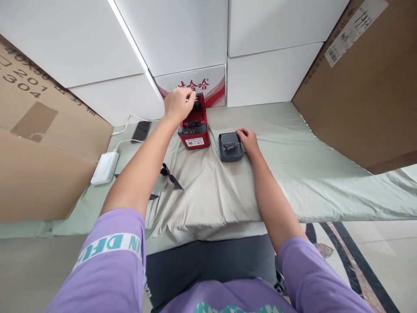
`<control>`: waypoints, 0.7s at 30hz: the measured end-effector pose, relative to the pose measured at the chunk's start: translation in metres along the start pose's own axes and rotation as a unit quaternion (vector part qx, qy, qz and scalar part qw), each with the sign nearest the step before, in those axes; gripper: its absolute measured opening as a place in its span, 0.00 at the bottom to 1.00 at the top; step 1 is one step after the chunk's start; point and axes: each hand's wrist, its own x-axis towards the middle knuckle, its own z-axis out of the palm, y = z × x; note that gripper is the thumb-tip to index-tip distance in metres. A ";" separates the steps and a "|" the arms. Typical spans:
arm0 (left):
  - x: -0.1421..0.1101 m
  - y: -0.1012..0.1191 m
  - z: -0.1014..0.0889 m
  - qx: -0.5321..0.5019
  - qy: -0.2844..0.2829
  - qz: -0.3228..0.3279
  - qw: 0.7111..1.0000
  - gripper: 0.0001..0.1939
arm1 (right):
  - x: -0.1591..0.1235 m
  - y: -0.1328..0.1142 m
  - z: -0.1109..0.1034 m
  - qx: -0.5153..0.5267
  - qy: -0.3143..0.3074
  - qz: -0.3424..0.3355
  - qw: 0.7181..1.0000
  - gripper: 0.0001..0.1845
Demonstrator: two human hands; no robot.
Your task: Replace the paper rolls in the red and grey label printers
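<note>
A small red device (194,128) with a white label on its front stands on a pale green cloth (211,191). My left hand (178,103) is over its raised top, fingers pinched together on something I cannot make out. A dark grey box-like device (230,147) lies to the right of the red one. My right hand (248,140) rests against its right edge, fingers curled onto it.
A white power bank (104,167) with a cable and a black phone (141,131) lie at the left. A black strap (169,174) lies under my left forearm. White boxes (182,39) stand behind, brown cartons (39,143) on both sides.
</note>
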 end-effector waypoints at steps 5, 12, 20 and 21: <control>-0.001 0.005 -0.005 0.071 -0.048 0.034 0.996 0.25 | 0.001 0.001 -0.001 -0.009 -0.005 0.002 1.000 0.17; -0.033 0.011 -0.019 0.154 -0.130 0.000 0.979 0.34 | 0.000 0.001 0.000 0.001 0.005 -0.002 1.000 0.15; -0.045 0.012 -0.024 0.205 -0.185 0.031 0.960 0.25 | 0.000 -0.002 -0.001 -0.001 0.002 0.004 1.000 0.16; -0.044 0.010 -0.024 0.212 -0.190 0.046 0.957 0.19 | 0.000 -0.002 -0.001 -0.001 0.002 0.004 1.000 0.16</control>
